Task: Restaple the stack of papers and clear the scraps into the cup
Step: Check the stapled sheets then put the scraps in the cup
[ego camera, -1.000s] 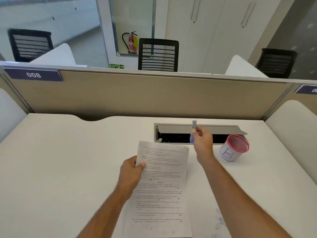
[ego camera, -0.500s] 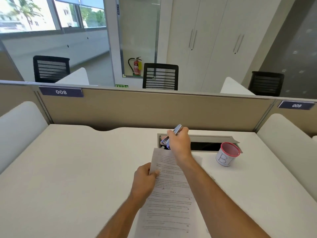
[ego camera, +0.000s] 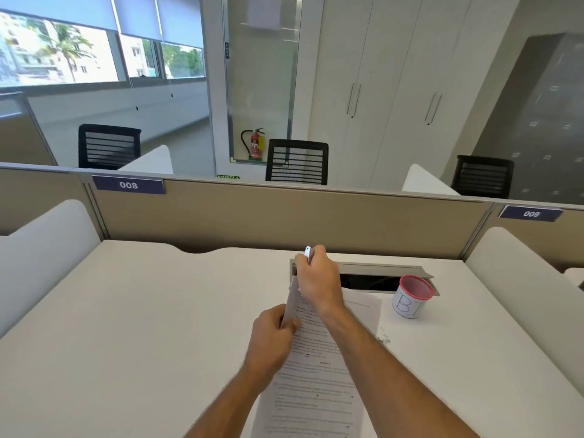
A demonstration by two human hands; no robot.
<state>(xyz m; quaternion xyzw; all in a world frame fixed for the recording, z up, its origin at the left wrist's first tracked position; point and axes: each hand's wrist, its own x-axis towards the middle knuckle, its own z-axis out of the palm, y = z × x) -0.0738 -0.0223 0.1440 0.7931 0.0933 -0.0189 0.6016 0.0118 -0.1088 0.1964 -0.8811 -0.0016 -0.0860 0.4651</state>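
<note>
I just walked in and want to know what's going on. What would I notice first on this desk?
Right in the middle, two bare hands work on a stack of papers: the left hand pinches its left edge, and the right hand holds a small stapler at the top corner. To the right stands a white cup with a red rim, with tiny paper scraps lying in front of it.

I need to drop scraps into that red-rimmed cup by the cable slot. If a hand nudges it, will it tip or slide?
The cup looks like thin paper or plastic and nothing shows inside, so it is probably light. It stands upright on the smooth white desk, so a nudge would likely slide it. It looks taller than its base, so a high knock might tip it.
</note>
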